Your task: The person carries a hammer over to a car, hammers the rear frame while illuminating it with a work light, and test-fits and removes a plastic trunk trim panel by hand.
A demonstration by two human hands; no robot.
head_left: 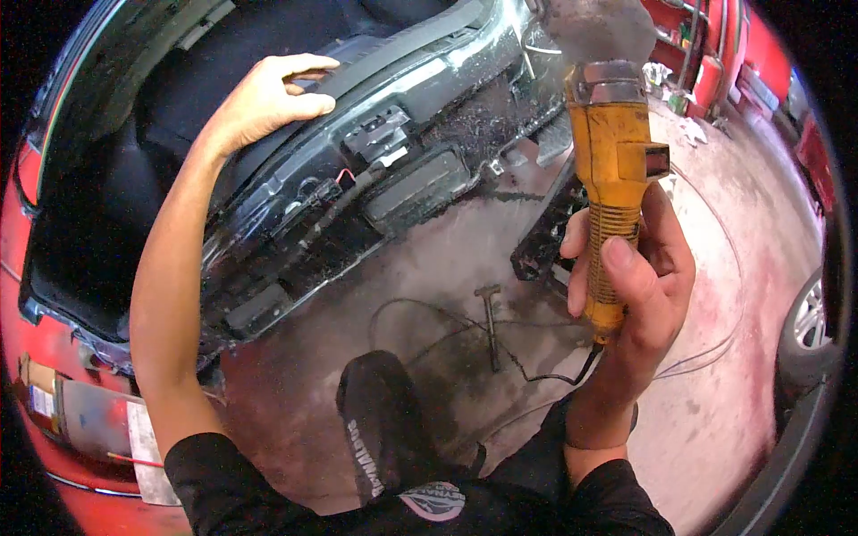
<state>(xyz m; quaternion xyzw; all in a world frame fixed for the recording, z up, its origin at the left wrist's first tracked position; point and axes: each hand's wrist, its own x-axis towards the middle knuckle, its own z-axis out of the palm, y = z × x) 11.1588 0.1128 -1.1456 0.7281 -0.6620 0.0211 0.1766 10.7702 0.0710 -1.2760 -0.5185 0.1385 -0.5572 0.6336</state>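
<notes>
My right hand [636, 268] is wrapped round the ribbed body of a yellow angle grinder [617, 134], held upright with its power cord leaving the lower end. At its top, the grey disc [599, 29] looks blurred. My left hand [273, 96] rests at the rear sill [429, 76] of an opened car trunk, thumb on the outer side and fingers curled over the inner side of the black edge strip. Below that hand, the exposed rear panel [416, 188] shows a black latch fitting [377, 134] and dirty, scuffed metal.
A hammer [490, 326] lies on the dusty floor among loose cables [429, 308]. A black plastic part [545, 232] is behind the grinder. A car wheel [807, 313] stands at the right, red equipment [706, 85] at the upper right. My knee [380, 402] is below the panel.
</notes>
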